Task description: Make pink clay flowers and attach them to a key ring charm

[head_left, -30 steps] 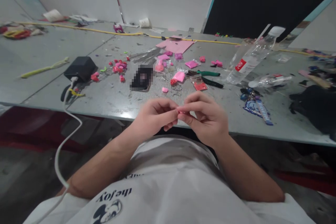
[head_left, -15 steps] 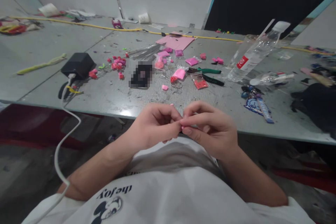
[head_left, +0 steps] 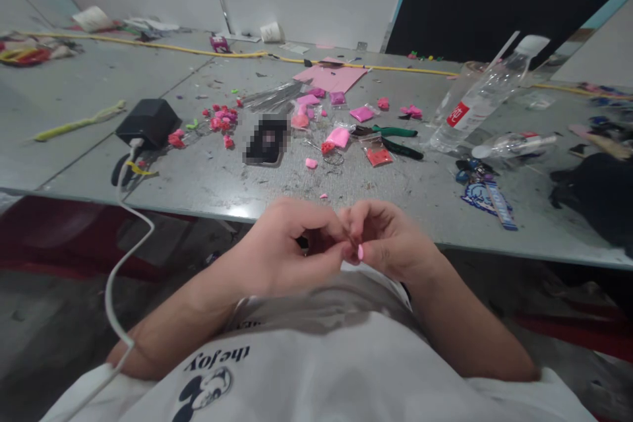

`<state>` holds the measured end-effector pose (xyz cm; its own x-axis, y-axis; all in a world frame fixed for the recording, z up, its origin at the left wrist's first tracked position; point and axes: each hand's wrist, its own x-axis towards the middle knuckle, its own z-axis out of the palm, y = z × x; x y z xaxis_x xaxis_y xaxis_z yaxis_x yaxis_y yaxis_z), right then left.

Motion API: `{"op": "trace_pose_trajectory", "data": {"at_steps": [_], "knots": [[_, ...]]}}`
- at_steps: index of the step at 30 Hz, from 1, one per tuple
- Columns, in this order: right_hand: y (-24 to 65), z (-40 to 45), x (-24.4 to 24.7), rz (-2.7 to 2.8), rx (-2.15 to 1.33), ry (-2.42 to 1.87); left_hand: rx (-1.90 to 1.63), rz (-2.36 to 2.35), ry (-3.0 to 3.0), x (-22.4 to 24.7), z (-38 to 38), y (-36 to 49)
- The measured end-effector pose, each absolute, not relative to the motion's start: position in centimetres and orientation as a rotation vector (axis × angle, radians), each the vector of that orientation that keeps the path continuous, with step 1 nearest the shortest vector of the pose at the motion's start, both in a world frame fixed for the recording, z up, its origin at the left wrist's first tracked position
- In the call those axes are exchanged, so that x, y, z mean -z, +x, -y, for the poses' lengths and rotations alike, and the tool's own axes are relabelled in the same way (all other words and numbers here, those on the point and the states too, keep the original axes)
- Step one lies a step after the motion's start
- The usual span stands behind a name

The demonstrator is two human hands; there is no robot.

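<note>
Over the table's front edge, close to my body, my two hands meet at their fingertips. A tiny bit of pink clay (head_left: 361, 252) shows at the thumb tip of my right hand (head_left: 395, 241), whose fingers are curled in a pinch. My left hand (head_left: 291, 244) is also closed in a pinch, its thumb and finger tips against those of the right. What lies between the left fingertips is hidden. Just beyond the hands, a pink crumb (head_left: 323, 196) and a larger pink clay piece (head_left: 310, 163) lie on the table.
Behind are pink clay packets (head_left: 338, 138), a red packet (head_left: 378, 156), green-handled pliers (head_left: 395, 132), a phone (head_left: 267, 140) and red-pink clay flowers (head_left: 222, 117). A black adapter (head_left: 147, 122) with a white cable (head_left: 115, 270) stands left, a plastic bottle (head_left: 482, 105) right, a keychain (head_left: 487, 194) nearer.
My hands have shifted slightly and the right fingers are more curled. The pink bit now shows at the right thumb tip. The pink crumb beyond the hands is more exposed.
</note>
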<state>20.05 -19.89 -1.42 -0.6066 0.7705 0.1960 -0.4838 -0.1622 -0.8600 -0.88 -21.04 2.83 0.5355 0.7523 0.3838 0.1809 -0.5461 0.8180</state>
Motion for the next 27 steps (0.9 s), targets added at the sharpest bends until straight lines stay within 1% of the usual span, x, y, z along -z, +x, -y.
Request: {"op": "trace_pose_trajectory", "data": {"at_steps": [3, 5, 8, 11, 15, 20, 23, 27], "knots": [[20.3, 19.1, 1.9, 1.196, -1.794, -0.325, -0.983, -0.817, 2.092, -1.9, 19.7, -1.2], [20.8, 18.3, 2.1, 1.188, -1.673, -0.333, -1.014, -0.969, 2.177, -0.9, 18.6, -1.7], [21.8, 17.1, 2.5, 1.147, -1.504, -0.417, -0.941, -1.219, 2.323, 1.1, 16.9, -2.5], [22.5, 16.2, 3.1, 1.092, -1.424, -0.531, -0.859, -1.318, 2.393, 2.9, 15.6, -2.7], [22.5, 15.9, 3.9, 1.065, -1.419, -0.576, -0.812, -1.328, 2.448, 4.2, 14.8, -1.9], [22.2, 15.8, 4.4, 1.064, -1.432, -0.604, -0.808, -1.398, 2.374, 4.4, 14.1, -0.9], [22.2, 15.7, 4.5, 1.062, -1.434, -0.596, -0.826, -1.316, 2.340, 4.1, 13.8, -1.1], [22.2, 16.1, 4.4, 1.116, -1.386, -0.611, -0.944, -1.088, 2.165, 3.2, 14.0, -1.6]]}}
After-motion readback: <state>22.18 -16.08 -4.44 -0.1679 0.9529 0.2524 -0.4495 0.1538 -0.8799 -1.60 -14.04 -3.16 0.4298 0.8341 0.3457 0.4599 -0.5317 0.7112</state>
